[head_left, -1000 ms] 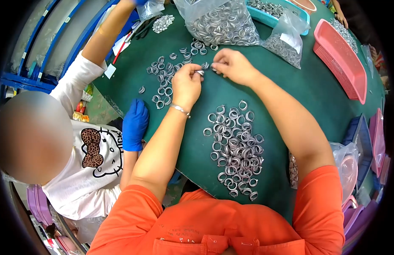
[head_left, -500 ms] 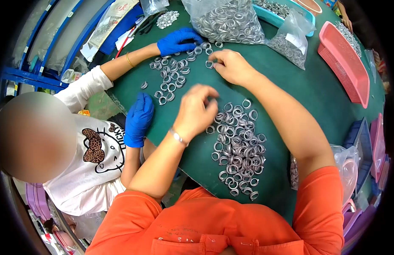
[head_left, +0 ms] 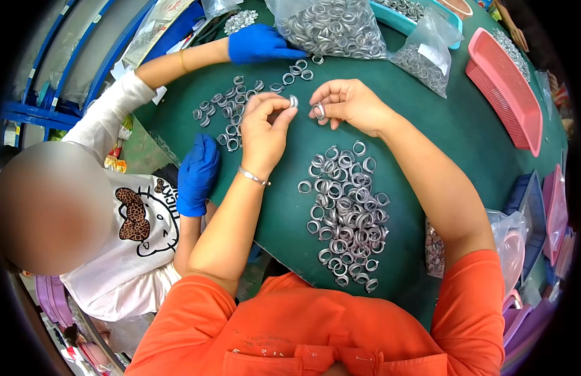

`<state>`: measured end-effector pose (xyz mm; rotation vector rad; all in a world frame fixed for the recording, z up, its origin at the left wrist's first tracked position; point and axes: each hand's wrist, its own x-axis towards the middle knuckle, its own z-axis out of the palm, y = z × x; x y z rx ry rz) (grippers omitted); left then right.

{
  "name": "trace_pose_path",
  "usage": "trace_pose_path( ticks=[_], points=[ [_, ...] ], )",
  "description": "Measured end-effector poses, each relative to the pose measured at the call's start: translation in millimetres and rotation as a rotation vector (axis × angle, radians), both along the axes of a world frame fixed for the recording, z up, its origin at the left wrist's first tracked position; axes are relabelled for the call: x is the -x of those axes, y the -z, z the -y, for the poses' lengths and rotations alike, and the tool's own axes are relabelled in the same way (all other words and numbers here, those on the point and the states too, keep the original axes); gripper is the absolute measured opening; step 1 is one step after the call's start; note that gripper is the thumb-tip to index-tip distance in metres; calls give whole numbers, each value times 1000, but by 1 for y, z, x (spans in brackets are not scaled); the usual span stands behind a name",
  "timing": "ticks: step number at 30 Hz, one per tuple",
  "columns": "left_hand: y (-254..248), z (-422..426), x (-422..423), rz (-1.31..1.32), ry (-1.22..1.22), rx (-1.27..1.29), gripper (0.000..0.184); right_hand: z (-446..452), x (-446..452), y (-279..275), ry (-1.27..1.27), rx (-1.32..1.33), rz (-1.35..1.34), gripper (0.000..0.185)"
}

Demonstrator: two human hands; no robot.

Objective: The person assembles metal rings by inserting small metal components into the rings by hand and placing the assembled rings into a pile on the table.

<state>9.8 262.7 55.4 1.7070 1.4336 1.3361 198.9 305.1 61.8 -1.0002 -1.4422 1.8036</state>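
Note:
My left hand (head_left: 265, 130) is closed, pinching a small grey metal ring (head_left: 293, 101) between thumb and fingertips. Facing it across a short gap, my right hand (head_left: 352, 106) grips another metal ring (head_left: 318, 111) by its thumb and forefinger. A dense pile of such rings (head_left: 353, 219) lies on the green table (head_left: 416, 169) nearer my body. Beyond my left hand is a looser spread of rings (head_left: 231, 106), partly hidden behind that hand. A few separate rings (head_left: 298, 69) lie farther back.
A co-worker's blue-gloved hand (head_left: 262, 45) reaches to a clear bag of rings (head_left: 334, 28); the other gloved hand (head_left: 199, 169) rests at the table edge. A smaller bag (head_left: 425, 59) and a pink basket (head_left: 507, 94) stand at the back right.
My left hand has moved up and away from the pile and now shows a ring. My right hand has lifted its ring nearer. The co-worker's far hand has shifted towards the bag.

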Motion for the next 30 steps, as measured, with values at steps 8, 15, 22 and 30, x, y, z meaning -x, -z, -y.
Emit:
trace_pose_path(
  ticks=[8, 15, 22, 30],
  points=[
    [10, 32, -7, 303, 116, 231, 17, 9, -3, -12, -198, -137, 65, 16],
    [7, 79, -23, -110, 315, 187, 45, 13, -12, -27, -498, -552, 499, 22],
    [2, 85, -27, -244, 339, 56, 34, -34, 26, 31, 299, -1112, 704, 17],
    [13, 15, 8, -645, -25, -109, 26, -15, 13, 13, 93, -831, 629, 13]
  ],
)
